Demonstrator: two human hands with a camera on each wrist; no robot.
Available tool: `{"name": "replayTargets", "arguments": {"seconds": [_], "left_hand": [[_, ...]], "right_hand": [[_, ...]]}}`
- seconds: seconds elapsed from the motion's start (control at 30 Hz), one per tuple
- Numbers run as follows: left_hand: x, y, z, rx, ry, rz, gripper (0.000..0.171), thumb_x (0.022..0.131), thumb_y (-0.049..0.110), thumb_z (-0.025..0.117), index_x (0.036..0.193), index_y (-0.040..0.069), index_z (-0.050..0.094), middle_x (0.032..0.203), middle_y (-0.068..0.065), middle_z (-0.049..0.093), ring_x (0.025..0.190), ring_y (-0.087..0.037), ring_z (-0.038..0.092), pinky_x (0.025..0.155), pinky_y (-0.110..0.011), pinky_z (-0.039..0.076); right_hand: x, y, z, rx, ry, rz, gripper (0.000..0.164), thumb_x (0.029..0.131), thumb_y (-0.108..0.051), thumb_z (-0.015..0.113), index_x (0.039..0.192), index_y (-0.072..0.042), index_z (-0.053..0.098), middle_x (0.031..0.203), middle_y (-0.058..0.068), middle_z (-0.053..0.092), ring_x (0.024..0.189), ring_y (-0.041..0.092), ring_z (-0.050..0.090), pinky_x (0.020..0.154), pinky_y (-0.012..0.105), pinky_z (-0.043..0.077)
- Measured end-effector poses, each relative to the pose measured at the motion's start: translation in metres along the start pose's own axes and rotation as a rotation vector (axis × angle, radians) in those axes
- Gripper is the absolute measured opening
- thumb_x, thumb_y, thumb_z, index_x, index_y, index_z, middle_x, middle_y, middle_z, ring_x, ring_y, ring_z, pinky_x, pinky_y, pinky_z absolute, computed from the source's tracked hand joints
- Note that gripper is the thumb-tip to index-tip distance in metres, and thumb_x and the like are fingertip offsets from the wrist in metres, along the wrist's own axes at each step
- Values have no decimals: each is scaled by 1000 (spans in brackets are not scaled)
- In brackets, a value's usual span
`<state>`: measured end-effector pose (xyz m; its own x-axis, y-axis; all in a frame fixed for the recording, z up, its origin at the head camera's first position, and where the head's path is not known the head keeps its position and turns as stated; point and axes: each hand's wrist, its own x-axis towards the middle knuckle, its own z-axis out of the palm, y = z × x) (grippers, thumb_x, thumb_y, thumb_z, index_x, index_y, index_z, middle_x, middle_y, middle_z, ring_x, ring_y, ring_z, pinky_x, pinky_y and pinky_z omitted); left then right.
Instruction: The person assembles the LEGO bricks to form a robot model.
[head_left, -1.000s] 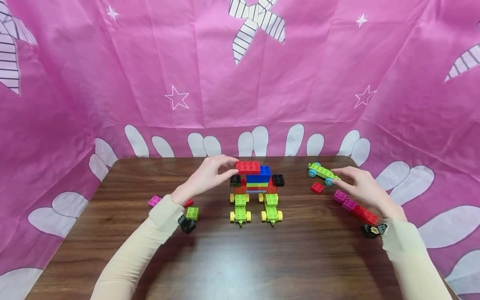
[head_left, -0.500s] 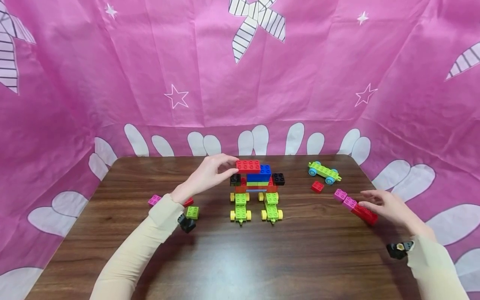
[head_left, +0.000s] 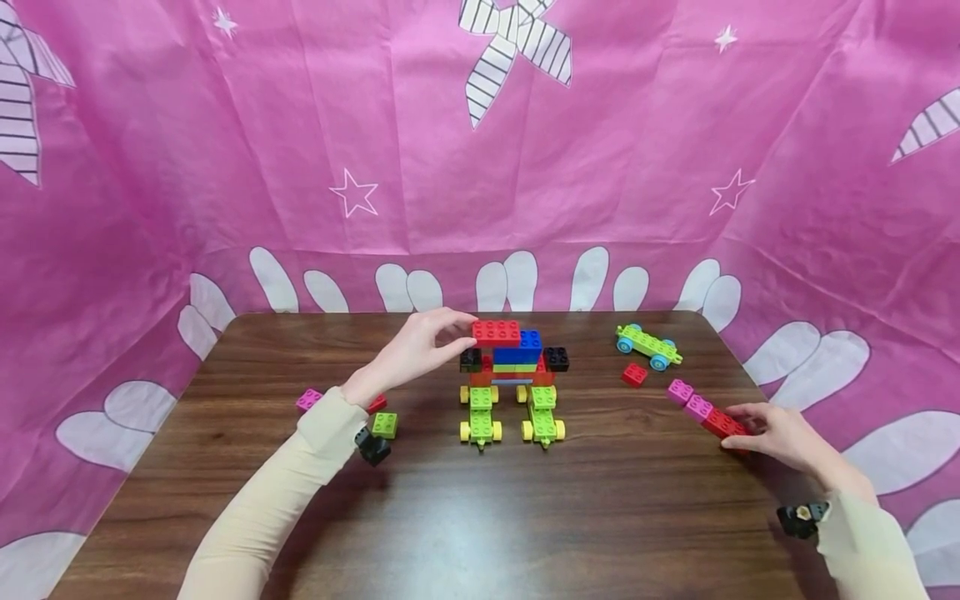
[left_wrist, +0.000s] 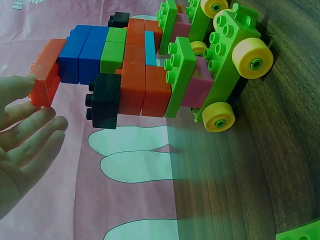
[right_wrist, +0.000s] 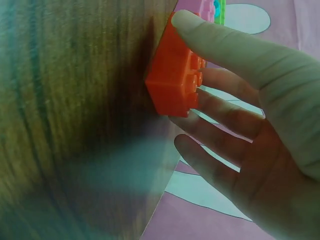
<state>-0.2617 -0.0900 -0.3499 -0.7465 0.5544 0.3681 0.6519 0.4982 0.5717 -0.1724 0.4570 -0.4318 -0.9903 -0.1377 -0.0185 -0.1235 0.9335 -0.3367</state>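
Observation:
A toy-brick build [head_left: 516, 358] stands mid-table, with blue, lime, red and black bricks above two lime wheeled bases [head_left: 481, 421] on yellow wheels. On its top, to the left of the upper blue studs, lies a red brick [head_left: 496, 333]. My left hand [head_left: 420, 346] pinches that brick's left end between thumb and fingers. At the right, my right hand [head_left: 776, 437] holds a long red brick [right_wrist: 172, 70], thumb on one side and fingers on the other. This brick rests on the table at the end of a row with two magenta bricks [head_left: 698, 407].
A lime wheeled base [head_left: 648, 345] with blue wheels and a small red brick [head_left: 634, 375] lie at the back right. Near my left forearm are a lime brick [head_left: 385, 426], a magenta brick [head_left: 308, 402] and a partly hidden red brick [head_left: 377, 406].
My right hand has left the blue-wheeled base, come nearer along the right side, and taken hold of the long red brick. The left hand has stayed on the top brick.

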Motion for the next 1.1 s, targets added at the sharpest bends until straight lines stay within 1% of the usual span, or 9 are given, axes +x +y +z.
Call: {"name": "replayTargets", "arguments": {"seconds": [0.07,0.17,0.27,0.37,0.53,0.7,0.8,0.9,1.1], "left_hand": [[0,0,1,2,-3,-4,33,88,28,65,118,15,63,107,1,68,91,-9,64,82,-29,55],[0,-1,1,6,0,-2,32,88,28,65,118,15,63,107,2,68,90,-8,64,82,-27,55],[-1,-2,2,3,5,4,32,88,27,65,117,15,63,106,2,68,90,-8,64,81,-29,55],[-1,-2,2,-1,6,6,31,88,27,65,117,15,63,106,1,68,90,-9,65,81,-30,55],[-1,-1,2,-6,5,0,31,88,27,65,116,15,64,106,1,68,90,-9,65,82,-31,55],[-1,-1,2,-3,5,-2,32,88,28,65,117,15,63,107,1,68,90,-9,65,82,-31,55],[-1,-1,1,8,9,4,32,88,27,65,117,15,63,107,0,68,90,-9,65,81,-30,55],[-1,-2,1,9,10,8,33,87,27,66,118,14,63,108,0,68,90,-9,65,81,-29,55],[-1,-3,2,-6,12,13,31,88,26,65,117,16,63,106,2,68,90,-8,65,82,-28,55]], "right_hand": [[-2,1,2,-10,-8,8,64,68,-39,81,112,4,63,92,16,70,71,2,57,59,20,42],[-4,2,4,-20,14,-4,60,66,-35,82,109,2,65,89,13,70,70,0,54,58,20,41],[-5,3,4,-29,34,-22,53,67,-31,82,105,2,66,85,12,70,68,-2,54,58,21,41],[-7,4,3,-48,34,-8,49,68,-30,81,104,1,67,84,11,70,68,0,54,59,22,41],[-11,4,0,-69,41,25,46,70,-30,80,104,-1,67,85,14,70,68,3,56,59,25,42],[-14,4,-6,-48,75,21,43,73,-28,79,105,-1,67,86,19,70,64,-3,57,57,22,45],[-12,2,-13,-38,102,-15,43,73,-26,79,105,0,67,86,20,70,62,-5,58,56,20,47],[-7,-5,-20,-26,155,-72,40,72,-21,80,104,-1,67,84,17,70,64,-10,55,55,16,46],[2,-31,-34,20,224,-145,37,74,-18,79,106,-3,67,89,17,71,72,-16,52,59,6,43]]}}
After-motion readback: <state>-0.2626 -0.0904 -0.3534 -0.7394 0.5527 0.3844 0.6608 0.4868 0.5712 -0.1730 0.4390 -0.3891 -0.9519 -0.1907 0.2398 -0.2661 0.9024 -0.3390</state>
